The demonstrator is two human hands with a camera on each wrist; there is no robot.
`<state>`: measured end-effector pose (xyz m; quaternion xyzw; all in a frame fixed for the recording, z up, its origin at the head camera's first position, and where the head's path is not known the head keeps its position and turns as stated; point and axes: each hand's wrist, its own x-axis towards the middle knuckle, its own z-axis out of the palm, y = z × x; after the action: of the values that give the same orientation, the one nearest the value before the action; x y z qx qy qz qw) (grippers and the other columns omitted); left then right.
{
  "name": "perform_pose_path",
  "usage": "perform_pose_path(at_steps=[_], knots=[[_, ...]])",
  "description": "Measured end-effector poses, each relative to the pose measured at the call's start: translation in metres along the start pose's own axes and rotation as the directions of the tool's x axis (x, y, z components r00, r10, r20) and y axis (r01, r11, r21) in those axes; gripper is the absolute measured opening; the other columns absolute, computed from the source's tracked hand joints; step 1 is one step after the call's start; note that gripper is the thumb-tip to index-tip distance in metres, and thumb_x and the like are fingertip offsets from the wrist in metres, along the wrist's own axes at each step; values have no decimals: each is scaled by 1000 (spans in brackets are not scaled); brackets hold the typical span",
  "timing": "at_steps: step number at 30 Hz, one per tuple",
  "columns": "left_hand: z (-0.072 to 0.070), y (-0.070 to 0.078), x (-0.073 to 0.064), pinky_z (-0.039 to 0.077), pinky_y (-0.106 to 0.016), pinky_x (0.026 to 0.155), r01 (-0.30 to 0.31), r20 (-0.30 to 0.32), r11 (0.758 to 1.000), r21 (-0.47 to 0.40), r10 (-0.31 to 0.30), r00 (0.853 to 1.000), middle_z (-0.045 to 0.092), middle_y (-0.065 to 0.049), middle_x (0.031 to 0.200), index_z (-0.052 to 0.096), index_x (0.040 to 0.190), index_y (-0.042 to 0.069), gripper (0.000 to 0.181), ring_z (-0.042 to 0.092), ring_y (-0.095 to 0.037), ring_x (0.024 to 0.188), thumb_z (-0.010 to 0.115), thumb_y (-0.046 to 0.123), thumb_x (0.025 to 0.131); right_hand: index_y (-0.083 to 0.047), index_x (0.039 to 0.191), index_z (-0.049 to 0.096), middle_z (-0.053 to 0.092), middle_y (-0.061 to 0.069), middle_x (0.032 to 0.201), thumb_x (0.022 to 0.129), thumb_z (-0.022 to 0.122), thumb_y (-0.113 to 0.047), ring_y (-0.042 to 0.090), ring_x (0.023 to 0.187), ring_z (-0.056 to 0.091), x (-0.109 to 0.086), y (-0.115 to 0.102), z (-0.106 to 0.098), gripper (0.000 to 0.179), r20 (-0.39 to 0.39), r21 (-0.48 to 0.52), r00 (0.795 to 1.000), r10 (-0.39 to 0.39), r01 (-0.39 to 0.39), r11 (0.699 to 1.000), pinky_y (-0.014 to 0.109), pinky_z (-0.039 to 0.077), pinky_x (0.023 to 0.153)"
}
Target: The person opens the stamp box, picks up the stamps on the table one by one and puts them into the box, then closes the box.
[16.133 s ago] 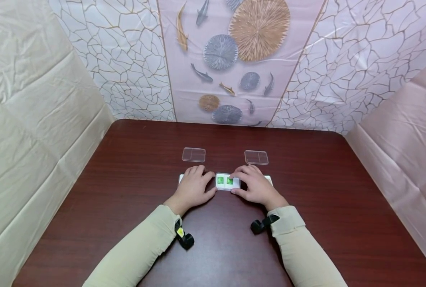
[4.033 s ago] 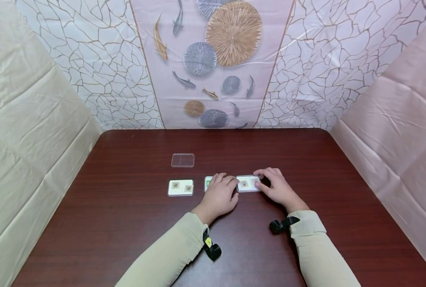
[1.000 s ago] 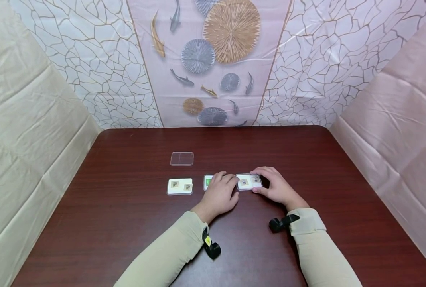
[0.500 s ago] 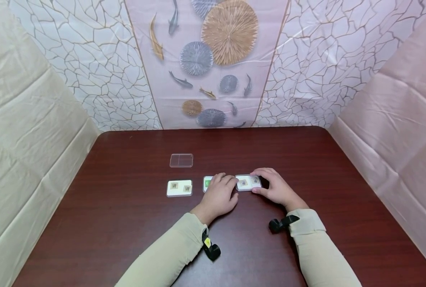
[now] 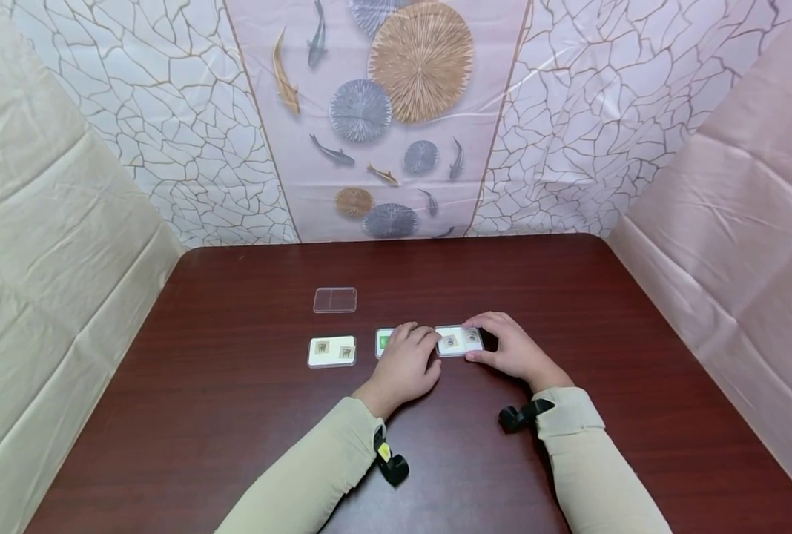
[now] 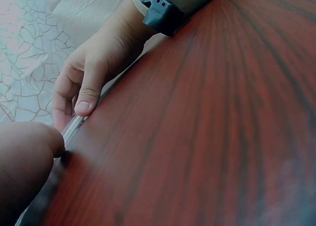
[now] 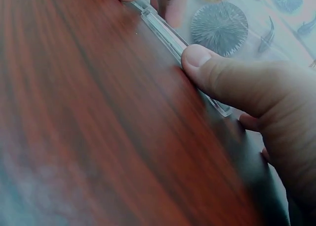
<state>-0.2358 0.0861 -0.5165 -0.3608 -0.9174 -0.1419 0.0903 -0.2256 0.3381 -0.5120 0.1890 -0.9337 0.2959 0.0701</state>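
Observation:
Three flat clear plastic cases with white inserts lie in a row on the table. My right hand (image 5: 508,350) grips the right case (image 5: 451,342) by its right end, thumb on the near edge, fingers at the far edge; two small beige squares show in it. My left hand (image 5: 406,365) lies over the middle case (image 5: 382,343), hiding most of it; a bit of green shows. In the right wrist view, the left thumb and fingers straddle its edges where it meets the right case. The left case (image 5: 331,352) holds two beige squares, untouched.
A transparent lid (image 5: 335,300) with a dividing line lies behind the left case. The dark reddish wooden table (image 5: 189,430) meets patterned cloth (image 5: 396,133) at the back and pale cloth at both sides.
Since the earliest frame, the lid at the back right has gone from its spot, and my left hand has shifted right, uncovering the left case. My right thumb has moved to the near edge.

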Motion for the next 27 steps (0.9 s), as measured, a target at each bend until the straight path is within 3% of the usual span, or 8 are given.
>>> perform_pose_path(at_steps=[14, 21, 27], knots=[[0, 2, -1, 30, -47, 117, -1, -18, 1000, 8, 1, 1000, 62, -4, 133, 65, 125, 15, 35, 47, -30, 135, 60, 38, 98, -15, 116, 70, 67, 5, 123, 73, 92, -25, 30, 121, 52, -2, 0, 0, 49, -27, 27, 998, -50, 51, 998, 51, 37, 105], [1, 1, 0, 32, -46, 116, -6, -47, 1000, 9, 7, 999, 64, -3, 130, 65, 120, 15, 31, 49, -30, 132, 63, 37, 98, -12, 120, 69, 65, 7, 124, 80, 86, -20, 30, 122, 50, -3, 5, 0, 44, -43, 109, 996, -72, 77, 991, 52, 36, 103], [1, 0, -1, 32, -46, 116, -8, -54, 1000, 4, 8, 998, 65, -4, 129, 65, 120, 15, 31, 50, -31, 132, 63, 36, 97, -12, 121, 69, 65, 7, 126, 80, 86, -20, 31, 123, 51, -5, 5, -1, 46, -38, 110, 993, -112, 116, 987, 52, 35, 105]])
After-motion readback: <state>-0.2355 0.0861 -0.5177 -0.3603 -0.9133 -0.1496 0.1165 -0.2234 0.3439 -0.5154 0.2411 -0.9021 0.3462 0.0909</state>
